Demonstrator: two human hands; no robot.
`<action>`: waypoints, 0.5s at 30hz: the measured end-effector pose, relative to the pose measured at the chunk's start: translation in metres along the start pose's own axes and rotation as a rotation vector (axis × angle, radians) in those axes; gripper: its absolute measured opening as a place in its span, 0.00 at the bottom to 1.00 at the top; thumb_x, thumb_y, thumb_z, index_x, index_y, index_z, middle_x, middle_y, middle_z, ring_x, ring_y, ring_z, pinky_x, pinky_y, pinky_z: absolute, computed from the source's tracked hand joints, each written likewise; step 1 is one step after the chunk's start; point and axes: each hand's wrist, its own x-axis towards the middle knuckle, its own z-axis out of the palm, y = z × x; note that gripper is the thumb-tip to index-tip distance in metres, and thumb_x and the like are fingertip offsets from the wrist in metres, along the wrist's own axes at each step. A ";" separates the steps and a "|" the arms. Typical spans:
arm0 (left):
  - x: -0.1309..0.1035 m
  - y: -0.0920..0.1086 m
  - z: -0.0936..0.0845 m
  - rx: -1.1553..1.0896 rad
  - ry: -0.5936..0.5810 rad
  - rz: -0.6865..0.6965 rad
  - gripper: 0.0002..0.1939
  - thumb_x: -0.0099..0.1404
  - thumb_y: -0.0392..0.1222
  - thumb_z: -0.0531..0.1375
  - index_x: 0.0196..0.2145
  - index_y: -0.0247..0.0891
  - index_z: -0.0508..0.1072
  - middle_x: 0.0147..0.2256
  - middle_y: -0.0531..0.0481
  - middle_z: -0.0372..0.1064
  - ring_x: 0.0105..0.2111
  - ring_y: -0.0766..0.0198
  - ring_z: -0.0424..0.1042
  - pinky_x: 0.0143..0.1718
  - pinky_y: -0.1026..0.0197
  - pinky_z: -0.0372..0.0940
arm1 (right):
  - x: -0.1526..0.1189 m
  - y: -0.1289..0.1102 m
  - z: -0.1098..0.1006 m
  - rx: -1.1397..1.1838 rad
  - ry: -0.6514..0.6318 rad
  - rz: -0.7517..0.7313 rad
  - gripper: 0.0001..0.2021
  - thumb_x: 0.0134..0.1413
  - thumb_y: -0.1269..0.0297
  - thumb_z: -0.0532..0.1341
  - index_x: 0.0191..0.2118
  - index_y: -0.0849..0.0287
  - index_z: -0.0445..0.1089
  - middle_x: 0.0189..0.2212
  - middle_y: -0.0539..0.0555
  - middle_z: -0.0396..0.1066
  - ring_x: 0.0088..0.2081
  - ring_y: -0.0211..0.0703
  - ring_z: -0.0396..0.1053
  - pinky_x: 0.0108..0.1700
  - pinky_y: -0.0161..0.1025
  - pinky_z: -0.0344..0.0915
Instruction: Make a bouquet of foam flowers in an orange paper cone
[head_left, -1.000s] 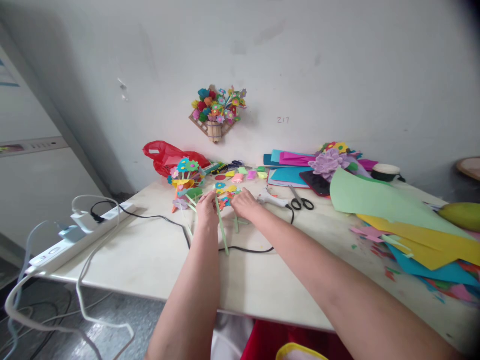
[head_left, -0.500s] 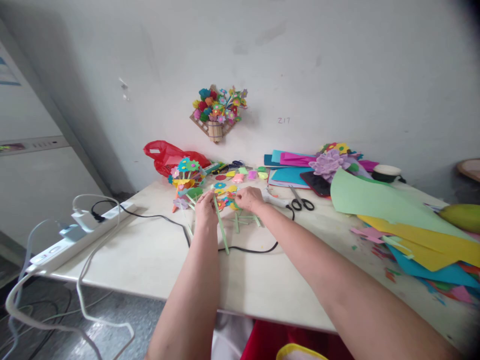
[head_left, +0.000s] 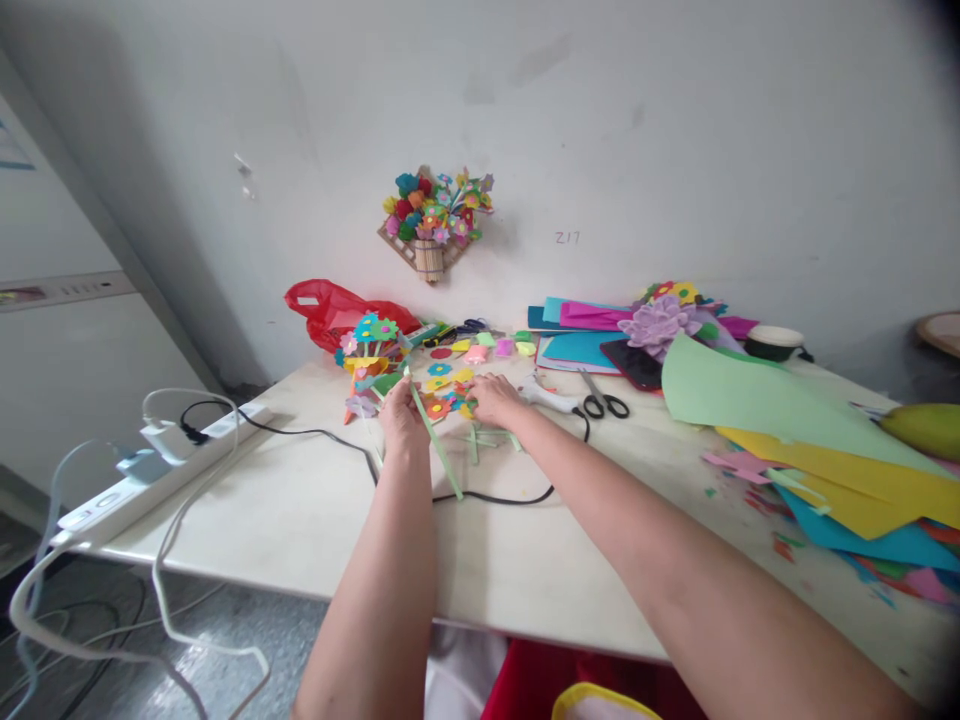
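My left hand (head_left: 403, 412) pinches a light green paper strip (head_left: 441, 448), which slants down toward me over the table. My right hand (head_left: 495, 398) is over the right side of the cut-out paper flowers (head_left: 437, 406), its fingers stretched out and nothing visibly held. Whether those fingertips touch a flower I cannot make out. More green strips (head_left: 475, 445) lie just below that hand. Left of my left hand stands a bunch of finished paper flowers (head_left: 373, 335).
A white glue gun (head_left: 550, 394) and black-handled scissors (head_left: 604, 400) lie to the right. Coloured sheets (head_left: 855, 480) are piled further right. A black cord (head_left: 517, 501) crosses the table to a power strip (head_left: 112, 505). At the back lies a red plastic bag (head_left: 330, 312).
My left hand has shifted slightly left with the green strip. My right hand has gone from bunched fingers to stretched-out ones, slightly further right over the flowers.
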 end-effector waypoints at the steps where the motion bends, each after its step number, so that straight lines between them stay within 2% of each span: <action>1: -0.001 0.001 0.001 -0.008 0.003 -0.009 0.06 0.46 0.36 0.62 0.23 0.35 0.67 0.20 0.56 0.63 0.17 0.75 0.59 0.19 0.70 0.56 | -0.001 0.000 -0.001 -0.002 -0.003 0.004 0.17 0.48 0.71 0.57 0.45 0.56 0.75 0.54 0.52 0.67 0.53 0.48 0.61 0.53 0.43 0.57; 6: -0.001 0.002 0.002 -0.013 0.011 -0.031 0.04 0.48 0.36 0.60 0.23 0.35 0.68 0.19 0.56 0.62 0.16 0.74 0.59 0.19 0.69 0.55 | -0.003 -0.003 -0.005 0.002 0.000 0.000 0.17 0.53 0.70 0.56 0.47 0.55 0.73 0.55 0.52 0.67 0.54 0.48 0.61 0.54 0.43 0.55; 10: 0.001 0.001 0.000 -0.004 -0.019 -0.043 0.05 0.48 0.37 0.61 0.23 0.35 0.67 0.19 0.56 0.62 0.16 0.74 0.58 0.19 0.68 0.55 | 0.000 -0.013 -0.008 -0.018 0.006 -0.040 0.13 0.55 0.67 0.57 0.45 0.57 0.74 0.52 0.56 0.68 0.55 0.48 0.60 0.55 0.43 0.54; 15: 0.001 -0.003 0.001 -0.020 -0.013 -0.027 0.06 0.47 0.35 0.62 0.22 0.35 0.66 0.19 0.56 0.62 0.17 0.74 0.59 0.19 0.69 0.55 | 0.016 -0.023 -0.001 -0.165 0.021 -0.105 0.13 0.56 0.72 0.53 0.41 0.62 0.74 0.45 0.60 0.72 0.52 0.49 0.62 0.55 0.43 0.55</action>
